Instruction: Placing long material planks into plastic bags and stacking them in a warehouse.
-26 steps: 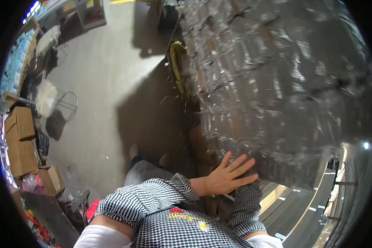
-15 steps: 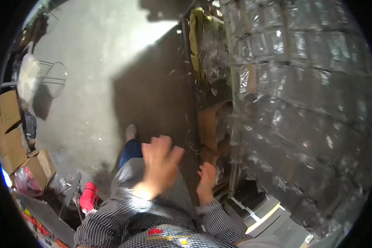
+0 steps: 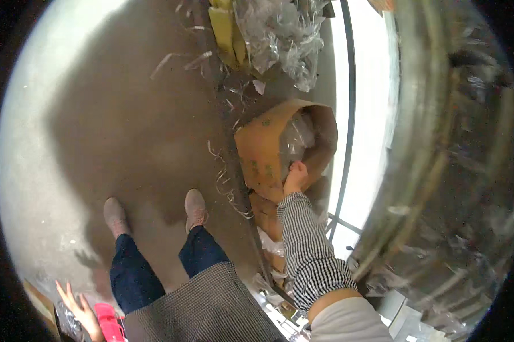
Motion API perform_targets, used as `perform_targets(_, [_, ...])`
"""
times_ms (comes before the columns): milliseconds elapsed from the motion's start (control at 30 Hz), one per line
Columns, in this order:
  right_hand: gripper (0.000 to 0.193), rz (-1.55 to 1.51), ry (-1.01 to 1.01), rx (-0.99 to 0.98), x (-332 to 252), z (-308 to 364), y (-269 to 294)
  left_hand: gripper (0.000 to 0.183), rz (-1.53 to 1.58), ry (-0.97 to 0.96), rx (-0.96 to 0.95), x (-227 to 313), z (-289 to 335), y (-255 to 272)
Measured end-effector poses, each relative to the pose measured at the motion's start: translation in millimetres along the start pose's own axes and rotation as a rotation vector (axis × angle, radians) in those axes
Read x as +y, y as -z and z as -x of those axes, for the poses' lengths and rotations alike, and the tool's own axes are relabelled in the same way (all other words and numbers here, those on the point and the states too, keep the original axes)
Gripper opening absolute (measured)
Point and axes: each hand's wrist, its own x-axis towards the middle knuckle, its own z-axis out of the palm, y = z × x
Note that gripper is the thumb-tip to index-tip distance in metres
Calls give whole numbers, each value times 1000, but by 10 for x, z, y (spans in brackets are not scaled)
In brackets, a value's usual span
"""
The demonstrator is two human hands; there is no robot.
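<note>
My right hand (image 3: pixel 295 175) reaches over the mouth of an open brown cardboard box (image 3: pixel 264 153), its fingers curled in. Whether anything is in those fingers I cannot make out. Clear crumpled plastic (image 3: pixel 300 134) lies inside the box, just beyond the fingertips. At the lower left my left hand (image 3: pixel 80 312) holds nothing, with its fingers spread apart. A bright pink-red object (image 3: pixel 107 322) shows right beside it, partly cut off by the picture's rim.
More cardboard (image 3: pixel 265 214) stands below the box. Clear plastic (image 3: pixel 282 43) and a yellow piece (image 3: pixel 225 34) lie farther up. Loose strips (image 3: pixel 225 188) litter the floor. A tall plastic-wrapped stack (image 3: pixel 456 171) fills the right side.
My view has swung to the right, bringing the box nearer the middle. My right hand has stretched forward to the box; my left hand has moved out to the lower left.
</note>
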Motion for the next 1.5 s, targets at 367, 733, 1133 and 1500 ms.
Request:
perform_targets(367, [25, 635, 282, -693, 729, -587, -434, 59, -155, 167, -423, -909, 380, -828])
perform_targets(733, [33, 656, 228, -411, 808, -819, -858, 51, 254, 44, -350, -1025, 279, -1534])
perform_targets(1133, [96, -168, 128, 89, -247, 494, 185, 35, 834, -251, -507, 3100, -1610, -915])
perform_targets(1500, [44, 136, 672, -172, -488, 1261, 566, 65, 2140, 97, -923, 5347, -1657, -1837])
